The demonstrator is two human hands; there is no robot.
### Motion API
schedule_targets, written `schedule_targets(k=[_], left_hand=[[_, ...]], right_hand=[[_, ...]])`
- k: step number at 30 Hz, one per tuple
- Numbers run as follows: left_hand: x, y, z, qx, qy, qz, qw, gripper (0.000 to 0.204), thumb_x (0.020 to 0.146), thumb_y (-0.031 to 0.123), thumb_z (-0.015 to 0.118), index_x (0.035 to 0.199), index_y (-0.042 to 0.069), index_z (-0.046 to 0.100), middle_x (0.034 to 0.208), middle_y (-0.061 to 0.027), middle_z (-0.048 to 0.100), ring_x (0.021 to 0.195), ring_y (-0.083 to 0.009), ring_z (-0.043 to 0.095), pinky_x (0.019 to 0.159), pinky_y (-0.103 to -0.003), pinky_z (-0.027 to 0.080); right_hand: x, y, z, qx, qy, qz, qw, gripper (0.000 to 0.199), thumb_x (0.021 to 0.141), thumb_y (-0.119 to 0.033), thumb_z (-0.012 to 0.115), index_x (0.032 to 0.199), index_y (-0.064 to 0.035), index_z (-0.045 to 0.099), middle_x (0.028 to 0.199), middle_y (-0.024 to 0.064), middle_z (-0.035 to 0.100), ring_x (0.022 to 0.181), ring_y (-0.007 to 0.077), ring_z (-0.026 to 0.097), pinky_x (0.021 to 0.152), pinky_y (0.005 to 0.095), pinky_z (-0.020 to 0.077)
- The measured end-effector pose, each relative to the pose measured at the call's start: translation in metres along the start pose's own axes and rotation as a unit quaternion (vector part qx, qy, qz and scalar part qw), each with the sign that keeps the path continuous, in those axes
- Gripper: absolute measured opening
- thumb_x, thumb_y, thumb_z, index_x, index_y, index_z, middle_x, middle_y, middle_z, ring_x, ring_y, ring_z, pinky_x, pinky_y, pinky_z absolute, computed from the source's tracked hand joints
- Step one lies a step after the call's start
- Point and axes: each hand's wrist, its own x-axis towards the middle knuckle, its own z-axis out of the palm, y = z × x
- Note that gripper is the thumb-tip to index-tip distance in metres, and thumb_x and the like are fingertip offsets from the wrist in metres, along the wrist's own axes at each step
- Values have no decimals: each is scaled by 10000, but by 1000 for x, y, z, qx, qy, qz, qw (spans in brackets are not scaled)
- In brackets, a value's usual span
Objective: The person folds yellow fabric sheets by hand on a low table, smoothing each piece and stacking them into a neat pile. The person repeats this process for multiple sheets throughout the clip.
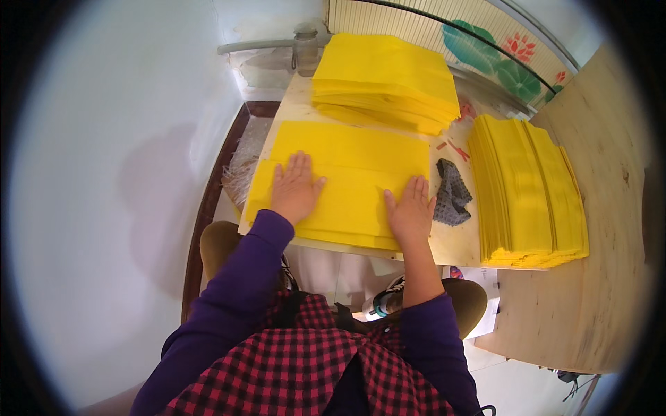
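Note:
A folded yellow paper sheet (pixel 350 170) lies flat on the wooden board (pixel 454 246) in front of me. My left hand (pixel 295 187) presses palm-down on its left part, fingers spread. Palm-down as well, my right hand (pixel 411 210) rests near the sheet's right end. Neither hand grips anything.
A tall stack of yellow sheets (pixel 385 80) sits at the back of the board. Another thick stack (pixel 527 191) stands to the right, and a grey cloth (pixel 452 194) lies beside my right hand. A white wall (pixel 118 173) runs along the left, and a plywood panel (pixel 596 222) lies at the right.

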Motion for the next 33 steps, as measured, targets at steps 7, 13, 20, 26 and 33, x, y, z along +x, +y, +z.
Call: schedule_targets(k=[7,13,20,26,33], left_hand=[[-17,-43,-25,27,-21,-113,993,658,971,440,338,1455,3,248,1534,-145,222,1437,-251,155,1148,-481,93],[-19,-27,-41,17,73,-4,997,613,973,399,366,1432,-1,301,1518,-143,266,1424,-272,193,1144,-484,116],[-6,48,-11,-68,-26,79,994,614,974,416,347,1425,1,318,1514,-141,276,1420,-258,211,1141,-479,140],[-13,-21,-11,31,13,-23,999,611,983,406,332,1448,14,272,1517,-151,266,1418,-255,219,1136,-492,147],[-52,-104,-25,-43,35,-173,983,592,979,400,355,1415,-1,340,1468,-170,354,1395,-281,274,1130,-505,150]], right_hand=[[1,2,2,21,4,-9,1000,772,944,-539,342,1441,43,238,1526,196,204,1433,284,150,1147,480,115],[4,-11,-10,18,31,-74,997,708,954,-498,349,1426,28,297,1514,181,250,1428,296,165,1146,484,118],[0,-58,6,50,-16,-160,986,662,955,-455,374,1427,5,318,1512,165,268,1421,278,199,1151,460,124],[-1,-8,-2,32,-21,-103,994,691,944,-464,391,1442,3,286,1526,151,242,1424,264,194,1153,453,121],[14,3,-18,96,13,-165,982,550,873,-316,568,1300,15,469,1394,196,421,1324,332,351,1109,437,245]])
